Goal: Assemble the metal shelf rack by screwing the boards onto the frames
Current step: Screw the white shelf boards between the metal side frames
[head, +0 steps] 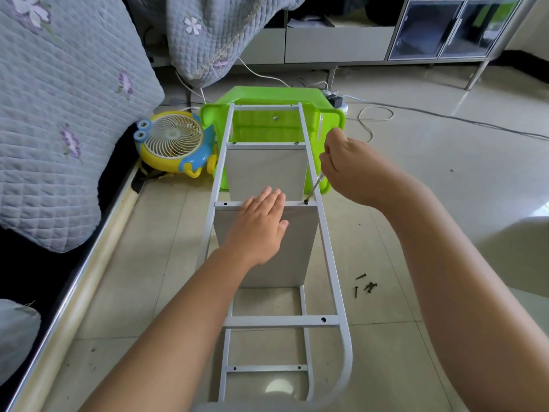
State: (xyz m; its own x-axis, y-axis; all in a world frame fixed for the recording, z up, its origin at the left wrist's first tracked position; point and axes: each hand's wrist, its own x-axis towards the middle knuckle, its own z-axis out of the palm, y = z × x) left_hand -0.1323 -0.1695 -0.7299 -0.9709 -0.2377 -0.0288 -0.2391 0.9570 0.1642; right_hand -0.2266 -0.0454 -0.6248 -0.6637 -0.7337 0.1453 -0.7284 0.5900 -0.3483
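Fingers [269, 200] of the left hand [258, 227] lie straight and flat across a crossbar [234, 204] of the white metal frame [326, 251], pressing down where a grey board [300, 251] meets it. Over to their right, the right hand [347, 168] is clenched round a screwdriver [313, 187]; its handle is swallowed by the fist, only the thin shaft shows, slanting down to a screw [306, 202] at the crossbar's right end, just beside the left fingertips. Whether the tip is seated in the screw head is too small to tell.

Two boards on view: the one under the left palm, and a second board [267, 171] just beyond the fingers, both standing edge-up inside the frame. A lower frame [267, 368] shows through beneath, partly covered by the left forearm.

Right of the hands and nearer the camera, loose dark screws [366, 285] lie on the tiled floor [445, 188], about four or five, bunched too tightly to count surely.

Beyond the fingers, the rack's far end sits against a green plastic bin [267, 95], mostly blocked by the frame. Left of that, one yellow toy fan [175, 141], tucked by a quilted grey blanket [59, 114].
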